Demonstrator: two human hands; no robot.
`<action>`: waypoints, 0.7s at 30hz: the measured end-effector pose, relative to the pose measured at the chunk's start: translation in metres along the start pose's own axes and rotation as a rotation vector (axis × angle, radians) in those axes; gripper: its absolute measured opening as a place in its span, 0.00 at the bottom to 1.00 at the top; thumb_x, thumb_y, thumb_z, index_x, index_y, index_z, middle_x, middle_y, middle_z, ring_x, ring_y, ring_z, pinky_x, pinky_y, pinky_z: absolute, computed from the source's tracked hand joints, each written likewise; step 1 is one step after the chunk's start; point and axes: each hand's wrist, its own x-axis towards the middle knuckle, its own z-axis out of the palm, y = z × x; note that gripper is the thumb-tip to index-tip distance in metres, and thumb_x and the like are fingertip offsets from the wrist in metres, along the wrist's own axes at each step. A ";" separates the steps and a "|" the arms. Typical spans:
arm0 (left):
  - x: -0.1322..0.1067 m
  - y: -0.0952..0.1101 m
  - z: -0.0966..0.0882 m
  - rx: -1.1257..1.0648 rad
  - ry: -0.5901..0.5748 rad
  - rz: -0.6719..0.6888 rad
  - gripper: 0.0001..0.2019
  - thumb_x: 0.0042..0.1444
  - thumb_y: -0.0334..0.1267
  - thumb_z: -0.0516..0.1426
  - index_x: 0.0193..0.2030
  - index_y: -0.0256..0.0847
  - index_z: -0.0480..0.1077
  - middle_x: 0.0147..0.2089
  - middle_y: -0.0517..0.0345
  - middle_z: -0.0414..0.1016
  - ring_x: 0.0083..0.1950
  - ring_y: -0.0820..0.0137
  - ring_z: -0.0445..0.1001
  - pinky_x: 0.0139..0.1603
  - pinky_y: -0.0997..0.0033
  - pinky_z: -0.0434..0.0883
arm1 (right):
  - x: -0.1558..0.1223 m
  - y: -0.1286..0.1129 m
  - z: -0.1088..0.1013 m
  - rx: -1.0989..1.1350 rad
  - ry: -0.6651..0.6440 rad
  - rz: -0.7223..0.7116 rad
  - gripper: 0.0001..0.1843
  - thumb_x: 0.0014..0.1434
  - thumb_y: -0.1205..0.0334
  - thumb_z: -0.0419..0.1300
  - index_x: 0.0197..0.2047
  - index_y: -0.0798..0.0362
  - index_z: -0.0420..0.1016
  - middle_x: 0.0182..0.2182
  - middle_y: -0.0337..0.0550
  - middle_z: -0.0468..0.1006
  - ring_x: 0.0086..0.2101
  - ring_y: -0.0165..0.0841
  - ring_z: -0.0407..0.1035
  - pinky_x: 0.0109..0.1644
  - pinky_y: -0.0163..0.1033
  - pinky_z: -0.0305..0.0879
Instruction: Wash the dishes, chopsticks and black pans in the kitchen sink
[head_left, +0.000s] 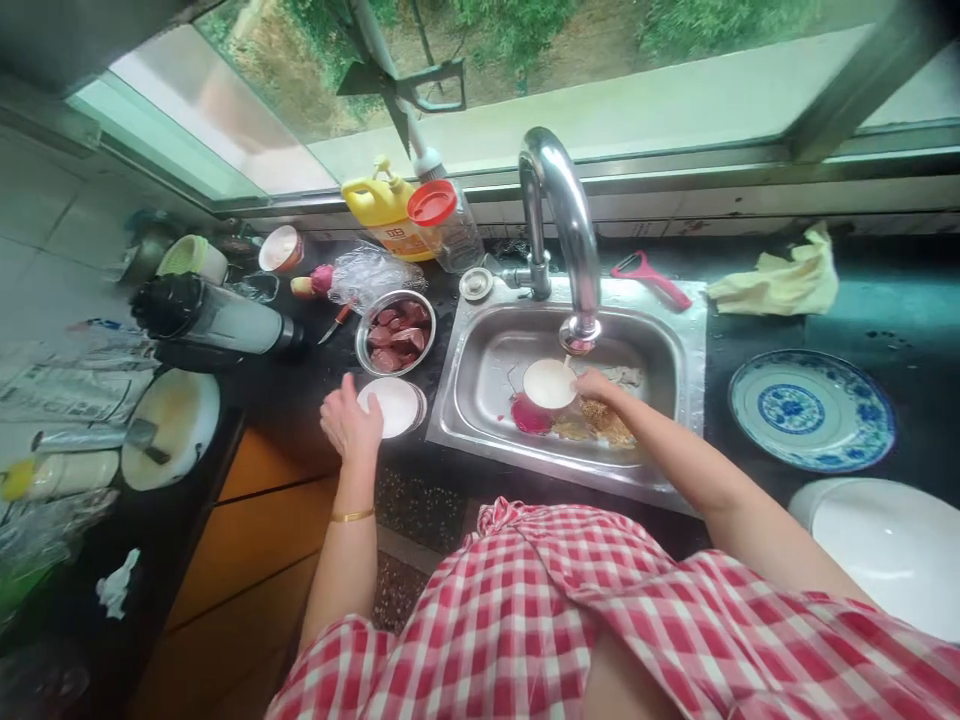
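In the head view my right hand [598, 388] grips a small white bowl [550, 384] by its rim, under the tap's spout [581, 330] and over the steel sink [499, 350]. Beneath the bowl, a dark red piece [531, 414] and brownish scraps [604, 424] lie in the sink. My left hand [350, 420] is at the left edge of a stack of white dishes [396, 406] on the counter. Its fingers are spread, and the thumb overlaps the stack; whether it touches cannot be made out. Behind the stack stands a metal bowl of raw meat [396, 335].
A knife [335, 323] lies left of the meat bowl. Behind stand a yellow jug [382, 215] and a red-lidded jar [450, 230]. A pink peeler [652, 279] rests behind the sink. To the right are a cloth [780, 280], a patterned plate [814, 410] and a large white bowl [892, 545].
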 end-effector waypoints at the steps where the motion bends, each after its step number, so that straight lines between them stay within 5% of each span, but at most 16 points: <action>1: -0.007 0.020 0.012 -0.114 -0.030 0.098 0.30 0.56 0.42 0.54 0.65 0.38 0.60 0.60 0.37 0.66 0.62 0.50 0.63 0.62 0.47 0.60 | -0.007 0.004 -0.002 0.017 -0.047 0.027 0.07 0.53 0.66 0.58 0.28 0.60 0.75 0.26 0.50 0.75 0.30 0.38 0.70 0.32 0.37 0.63; 3: -0.031 0.068 0.050 -0.419 -0.271 0.212 0.27 0.54 0.41 0.57 0.62 0.40 0.64 0.60 0.42 0.66 0.62 0.55 0.64 0.64 0.55 0.59 | -0.020 0.009 -0.002 0.045 -0.095 0.048 0.09 0.54 0.64 0.57 0.28 0.60 0.75 0.26 0.49 0.75 0.30 0.37 0.70 0.32 0.36 0.63; 6: -0.078 0.137 0.123 -0.804 -0.781 0.054 0.33 0.47 0.43 0.63 0.61 0.38 0.63 0.59 0.41 0.69 0.58 0.56 0.69 0.61 0.58 0.63 | -0.039 0.010 0.004 0.088 -0.077 0.028 0.08 0.54 0.64 0.58 0.27 0.59 0.75 0.26 0.47 0.76 0.31 0.36 0.70 0.34 0.36 0.63; 8: -0.103 0.167 0.160 -1.026 -0.873 -0.099 0.33 0.49 0.41 0.61 0.62 0.37 0.60 0.58 0.42 0.70 0.56 0.59 0.71 0.59 0.60 0.65 | -0.048 0.014 0.008 0.133 -0.076 0.011 0.10 0.56 0.63 0.57 0.29 0.58 0.76 0.28 0.47 0.77 0.32 0.36 0.71 0.35 0.35 0.64; 10: -0.114 0.183 0.177 -1.117 -0.861 -0.173 0.28 0.54 0.39 0.56 0.62 0.37 0.58 0.58 0.45 0.70 0.55 0.62 0.71 0.57 0.62 0.67 | -0.054 0.022 0.007 0.220 -0.017 -0.034 0.12 0.58 0.58 0.56 0.36 0.57 0.76 0.33 0.48 0.79 0.35 0.37 0.72 0.38 0.36 0.65; 14: -0.102 0.197 0.163 -0.818 -0.754 0.083 0.24 0.57 0.41 0.53 0.60 0.40 0.61 0.60 0.46 0.67 0.61 0.60 0.66 0.62 0.59 0.61 | -0.057 0.031 -0.006 0.464 0.301 -0.016 0.27 0.58 0.52 0.56 0.57 0.58 0.64 0.47 0.56 0.76 0.43 0.40 0.71 0.47 0.41 0.65; 18: -0.091 0.218 0.133 -0.506 -0.700 0.303 0.26 0.60 0.51 0.49 0.62 0.41 0.59 0.58 0.41 0.69 0.62 0.54 0.65 0.61 0.52 0.60 | -0.054 0.012 0.001 0.682 0.336 -0.175 0.24 0.58 0.58 0.55 0.56 0.57 0.64 0.50 0.55 0.74 0.46 0.38 0.70 0.50 0.40 0.64; 21: -0.094 0.231 0.124 -0.431 -0.686 0.392 0.25 0.62 0.51 0.47 0.62 0.41 0.60 0.55 0.42 0.71 0.59 0.55 0.67 0.58 0.54 0.62 | -0.050 -0.015 0.023 0.611 0.438 -0.283 0.19 0.59 0.61 0.52 0.53 0.56 0.68 0.48 0.54 0.75 0.47 0.39 0.69 0.53 0.44 0.63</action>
